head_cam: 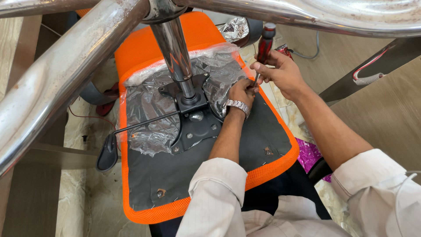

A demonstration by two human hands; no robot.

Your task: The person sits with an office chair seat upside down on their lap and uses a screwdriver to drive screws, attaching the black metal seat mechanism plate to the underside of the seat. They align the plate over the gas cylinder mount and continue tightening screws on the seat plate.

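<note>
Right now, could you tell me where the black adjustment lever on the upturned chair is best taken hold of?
Take the lever by its flat black paddle, coming from the seat's left edge. The paddle overhangs the edge, broad and unobstructed; the thin rod runs in under the wrinkled plastic wrap.

The person wears a white shirt with long sleeves, rolled up above both forearms, at the bottom right of the frame. On the left wrist there is a silver metal watch (237,106) with a link band. The hands are bare.
</note>
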